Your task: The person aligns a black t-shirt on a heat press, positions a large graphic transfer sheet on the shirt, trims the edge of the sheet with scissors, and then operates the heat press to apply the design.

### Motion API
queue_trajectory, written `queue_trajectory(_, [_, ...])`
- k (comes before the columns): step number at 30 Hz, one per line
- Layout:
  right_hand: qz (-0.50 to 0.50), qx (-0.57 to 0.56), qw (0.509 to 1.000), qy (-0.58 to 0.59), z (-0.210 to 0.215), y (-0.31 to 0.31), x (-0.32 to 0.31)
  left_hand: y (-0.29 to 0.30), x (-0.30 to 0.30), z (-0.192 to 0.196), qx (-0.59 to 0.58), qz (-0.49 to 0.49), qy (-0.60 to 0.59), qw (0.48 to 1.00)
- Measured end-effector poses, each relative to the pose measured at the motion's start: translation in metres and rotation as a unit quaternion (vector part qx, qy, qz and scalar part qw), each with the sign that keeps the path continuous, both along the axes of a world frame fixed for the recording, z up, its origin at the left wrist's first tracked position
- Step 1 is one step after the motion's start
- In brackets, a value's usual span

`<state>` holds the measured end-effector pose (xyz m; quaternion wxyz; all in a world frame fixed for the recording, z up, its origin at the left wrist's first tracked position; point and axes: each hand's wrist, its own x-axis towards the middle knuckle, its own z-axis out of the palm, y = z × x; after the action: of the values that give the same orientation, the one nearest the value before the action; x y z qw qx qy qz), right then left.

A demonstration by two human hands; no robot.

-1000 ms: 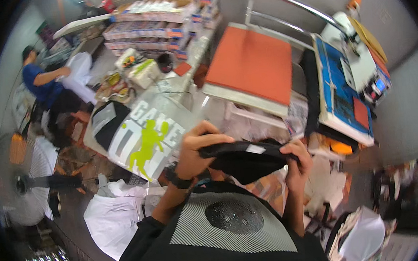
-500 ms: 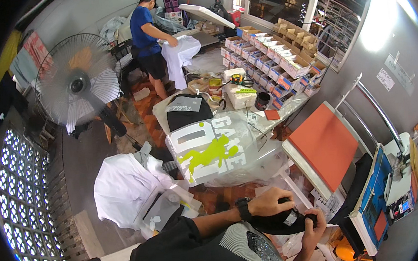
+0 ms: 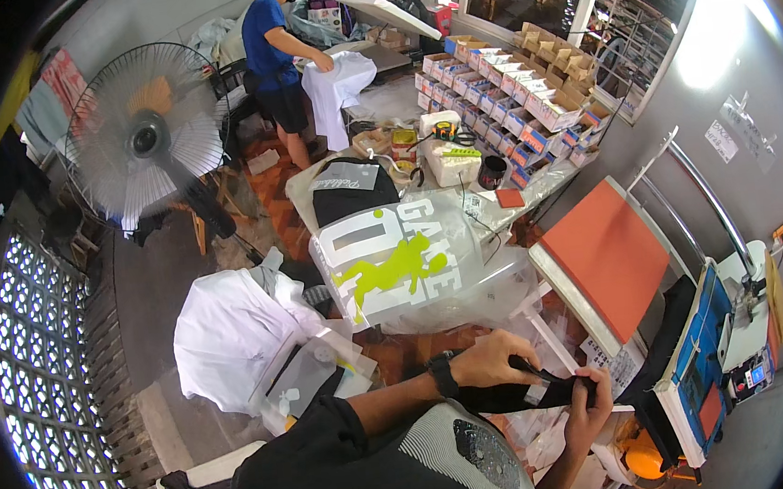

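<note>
Below the middle right of the head view, a piece of black cloth (image 3: 505, 397) is stretched between my hands. A small pale label (image 3: 536, 393) sits near its edge. My left hand (image 3: 493, 362), with a black watch on the wrist, is closed on the cloth beside the label. At the other end, my right hand (image 3: 590, 405) grips the cloth between thumb and fingers. Ahead on the table lies a clear sheet (image 3: 384, 268) with white lettering and a lime-green figure. A folded black garment (image 3: 351, 197) with a grey printed patch lies beyond it.
To the right stands a heat press with an orange pad (image 3: 606, 264) and blue-edged panel (image 3: 695, 368). Small boxes (image 3: 509, 97) crowd the far table. A fan (image 3: 148, 135) and a white cloth pile (image 3: 238, 335) stand left. A co-worker (image 3: 271, 52) handles white cloth at the back.
My left hand has shifted slightly up and left, now gripping the cloth nearer the label. My right hand has risen a little. The co-worker still handles the white cloth.
</note>
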<state>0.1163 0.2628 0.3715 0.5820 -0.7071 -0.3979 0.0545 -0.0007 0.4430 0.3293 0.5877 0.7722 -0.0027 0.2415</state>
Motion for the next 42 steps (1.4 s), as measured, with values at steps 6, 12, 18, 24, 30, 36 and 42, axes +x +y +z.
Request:
queue_trajectory(6, [0.006,-0.117,0.984,-0.133,0.008,-0.006,0.006,0.011,-0.009,0.012,0.043,0.054,-0.008,0.998])
queue_trajectory(12, [0.02,-0.135,0.986,-0.099,-0.002,-0.014,0.004,0.007,-0.008,0.004,0.047,0.043,-0.046,0.997])
queue_trajectory(18, [-0.022,-0.109,0.991,-0.07,-0.018,-0.017,0.008,0.005,-0.005,0.004,0.046,0.027,-0.031,0.998])
queue_trajectory(24, [0.014,-0.226,0.962,-0.151,-0.058,-0.037,0.041,0.011,0.002,0.004,0.049,0.007,-0.04,0.998])
queue_trajectory(30, [-0.031,-0.094,0.992,0.077,-0.024,-0.046,0.039,0.027,-0.006,-0.046,-0.003,-0.03,0.006,1.0])
queue_trajectory(36, [0.047,-0.282,0.952,0.114,-0.034,-0.083,0.075,0.047,-0.028,-0.089,0.005,-0.089,0.198,0.976])
queue_trajectory(42, [0.011,-0.117,0.989,-0.092,0.061,-0.057,0.09,0.105,0.007,0.071,0.169,-0.05,-0.017,0.984])
